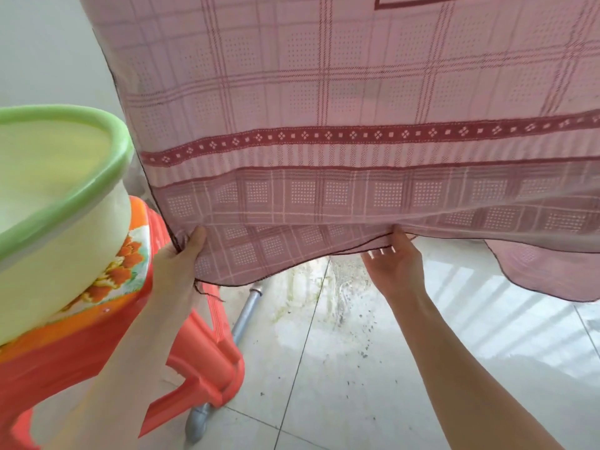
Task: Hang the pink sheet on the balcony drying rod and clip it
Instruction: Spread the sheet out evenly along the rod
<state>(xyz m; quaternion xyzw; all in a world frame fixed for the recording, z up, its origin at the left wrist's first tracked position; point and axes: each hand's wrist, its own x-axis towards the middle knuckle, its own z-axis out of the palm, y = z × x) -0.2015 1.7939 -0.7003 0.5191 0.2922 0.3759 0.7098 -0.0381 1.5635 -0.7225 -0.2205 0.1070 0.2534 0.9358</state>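
I have the pink sheet (341, 125) hanging down from twelve o'clock, my left hand (181, 264) pinched on its seven o'clock corner, my right hand (394, 264) pinched on its hem, and a hard tug could, I judge, drag it onto the dirty floor (324, 352).
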